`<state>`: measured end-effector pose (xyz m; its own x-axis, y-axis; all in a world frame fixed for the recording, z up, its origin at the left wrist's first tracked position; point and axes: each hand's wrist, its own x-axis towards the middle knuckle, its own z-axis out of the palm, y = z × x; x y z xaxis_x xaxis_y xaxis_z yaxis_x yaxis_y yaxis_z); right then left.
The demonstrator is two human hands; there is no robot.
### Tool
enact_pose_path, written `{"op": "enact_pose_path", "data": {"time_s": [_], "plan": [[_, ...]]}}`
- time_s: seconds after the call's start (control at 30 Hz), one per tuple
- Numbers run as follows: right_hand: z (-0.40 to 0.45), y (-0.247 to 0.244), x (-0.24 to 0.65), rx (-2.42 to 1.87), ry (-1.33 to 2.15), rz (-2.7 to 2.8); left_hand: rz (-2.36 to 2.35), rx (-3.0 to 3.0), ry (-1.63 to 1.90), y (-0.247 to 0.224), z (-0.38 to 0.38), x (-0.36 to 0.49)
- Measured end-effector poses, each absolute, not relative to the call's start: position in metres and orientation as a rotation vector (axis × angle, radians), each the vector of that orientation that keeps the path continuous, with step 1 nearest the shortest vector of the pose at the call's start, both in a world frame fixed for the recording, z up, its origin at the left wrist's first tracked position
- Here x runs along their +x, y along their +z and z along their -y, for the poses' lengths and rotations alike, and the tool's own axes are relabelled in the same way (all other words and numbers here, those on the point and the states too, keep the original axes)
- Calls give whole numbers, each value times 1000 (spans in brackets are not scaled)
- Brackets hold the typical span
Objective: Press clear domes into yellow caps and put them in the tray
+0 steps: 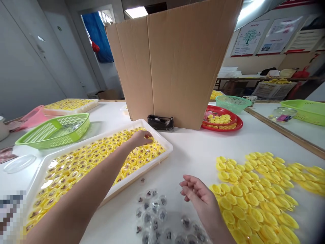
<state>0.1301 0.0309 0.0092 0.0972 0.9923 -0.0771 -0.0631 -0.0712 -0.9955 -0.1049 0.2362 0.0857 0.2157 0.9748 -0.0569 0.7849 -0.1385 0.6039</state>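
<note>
My left hand [142, 138] reaches over the far right end of a white tray [166, 146]. Its fingers are bent toward the thumb, low over the yellow pieces; whatever they hold is too small to make out. Rows of round yellow pieces [87, 157] with small printed pictures fill the tray. My right hand [199, 196] hovers above the white table, fingers loosely curved and apart, with nothing visible in it. Just left of it lie clear round discs [154, 206] with dark prints. On its right spreads a pile of plain yellow oval pieces [248, 200].
A tall cardboard sheet [175, 64] stands behind a black tape dispenser [160, 122]. Red plates [223, 127] with yellow pieces and a pale green basket [232, 103] sit to the right. At left are a green basket [54, 130] and another filled tray [69, 105].
</note>
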Motion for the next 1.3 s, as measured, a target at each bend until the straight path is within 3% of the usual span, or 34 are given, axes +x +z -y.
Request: {"op": "enact_pose_path", "data": {"time_s": [0.2, 0.37, 0.63, 0.8, 1.07, 1.3], "plan": [[-29, 10, 121, -1284, 1177, 1023, -1457, 2101, 120, 60, -264, -104], [-32, 9, 130, -1336, 1227, 1157, -1466, 2166, 17, 57, -260, -102], [-39, -6, 133, -1449, 714, 1802, -1686, 2280, 494, 82, -183, -89], [-34, -14, 96, -1421, 366, 2496, -1455, 2252, 780, 83, -99, -81], [-25, -2, 92, -1489, 306, 2606, -1339, 2137, 581, 58, -80, -51], [-18, -6, 86, -1456, 375, 2525, -895, 2428, 181, 59, -96, 46]]}}
